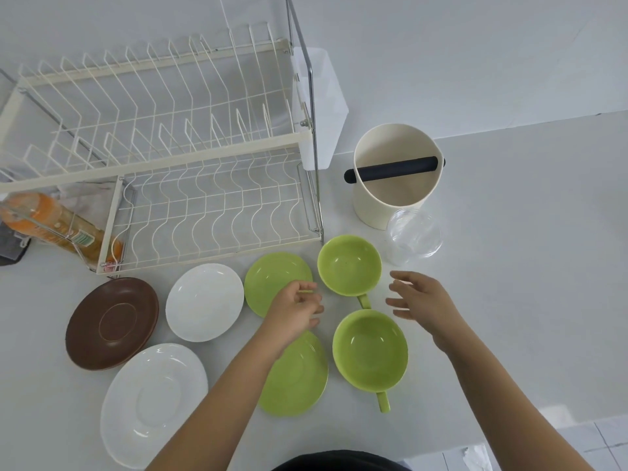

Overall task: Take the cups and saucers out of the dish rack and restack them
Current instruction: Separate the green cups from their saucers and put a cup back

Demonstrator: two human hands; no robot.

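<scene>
Seemingly both green cups (349,265) (369,350) and the rack (210,212) hold nothing.

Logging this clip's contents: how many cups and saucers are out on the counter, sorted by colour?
Green handled cups: 2, far and near.
Green saucers: 2, far and near.
White saucers: 2, far and near.
Brown saucers: a stack; 1 visible on top, with further rims beneath that cannot be counted.
Total: at least 7.

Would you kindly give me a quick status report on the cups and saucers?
Left hand and right hand open, holding nothing. Dish rack empty; two green cups, six saucers on counter, unstacked. Nothing in the way.
</scene>
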